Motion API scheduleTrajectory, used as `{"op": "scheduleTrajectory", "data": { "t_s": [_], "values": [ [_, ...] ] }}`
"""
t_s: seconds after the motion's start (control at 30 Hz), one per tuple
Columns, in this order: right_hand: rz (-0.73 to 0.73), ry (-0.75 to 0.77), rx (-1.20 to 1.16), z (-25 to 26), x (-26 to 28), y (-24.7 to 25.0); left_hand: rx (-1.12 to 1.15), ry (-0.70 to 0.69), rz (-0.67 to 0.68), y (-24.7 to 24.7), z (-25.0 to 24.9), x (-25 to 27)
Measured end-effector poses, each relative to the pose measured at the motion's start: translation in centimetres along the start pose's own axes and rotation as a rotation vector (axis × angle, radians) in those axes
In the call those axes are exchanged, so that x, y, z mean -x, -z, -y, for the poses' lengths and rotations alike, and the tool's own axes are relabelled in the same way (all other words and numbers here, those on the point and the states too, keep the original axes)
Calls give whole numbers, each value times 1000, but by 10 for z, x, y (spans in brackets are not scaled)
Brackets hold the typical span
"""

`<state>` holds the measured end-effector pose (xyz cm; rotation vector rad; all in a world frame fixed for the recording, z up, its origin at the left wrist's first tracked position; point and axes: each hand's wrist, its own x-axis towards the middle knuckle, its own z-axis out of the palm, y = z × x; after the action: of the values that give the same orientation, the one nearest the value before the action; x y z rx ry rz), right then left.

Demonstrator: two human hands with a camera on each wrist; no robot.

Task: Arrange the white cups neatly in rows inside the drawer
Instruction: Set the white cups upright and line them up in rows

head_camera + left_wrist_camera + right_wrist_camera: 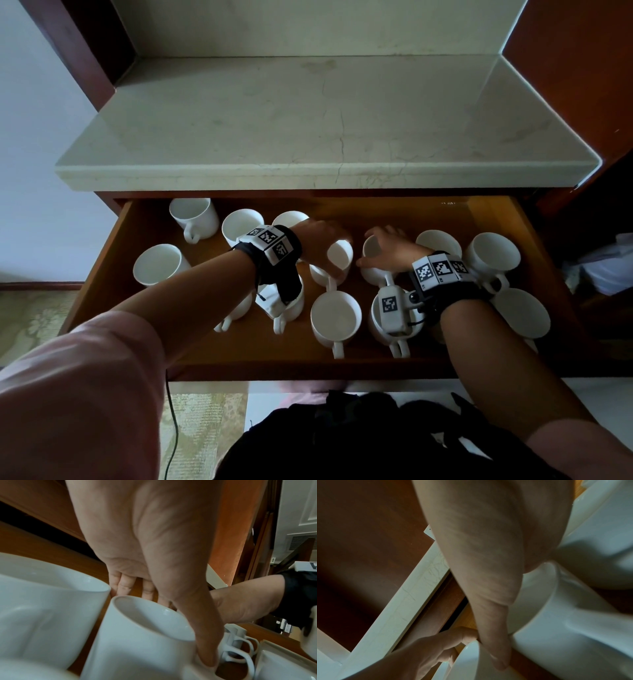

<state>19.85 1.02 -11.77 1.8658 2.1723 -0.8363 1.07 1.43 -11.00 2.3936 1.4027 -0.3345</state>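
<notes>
An open wooden drawer (102,274) holds several white handled cups, loosely spread. My left hand (330,248) grips one white cup (343,257) near the drawer's middle, fingers over its far rim. In the left wrist view the thumb (205,642) presses down the near side of this cup (137,635), beside its handle. Just to its right, my right hand (380,245) grips a second white cup (371,249), fingers round the far rim, thumb on the left side. The right wrist view shows that thumb (494,649) alongside the cup (573,628). The two cups stand a small gap apart.
Other cups stand at the back left (195,216), left (157,263), front middle (335,315) and right (493,253), (520,311). A pale stone countertop (308,120) overhangs the drawer's back. Dark red cabinet walls flank it.
</notes>
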Motion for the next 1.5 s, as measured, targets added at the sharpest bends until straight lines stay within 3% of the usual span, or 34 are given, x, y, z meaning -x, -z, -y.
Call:
{"op": "scheduleTrajectory", "data": {
  "t_s": [0.63,0.83,0.97,1.2,1.5],
  "values": [
    [-4,-18,0,3,2,2,-10,-59,37,20,10,16],
    [-119,47,-97,17,8,6,287,-154,-181,31,37,52],
    [-44,159,-25,41,17,11,412,-184,-260,18,52,73],
    [107,128,86,82,11,-1,479,-189,-35,-1,57,90],
    [87,-15,93,101,-5,-26,505,-126,115,-4,67,90]
  ]
}}
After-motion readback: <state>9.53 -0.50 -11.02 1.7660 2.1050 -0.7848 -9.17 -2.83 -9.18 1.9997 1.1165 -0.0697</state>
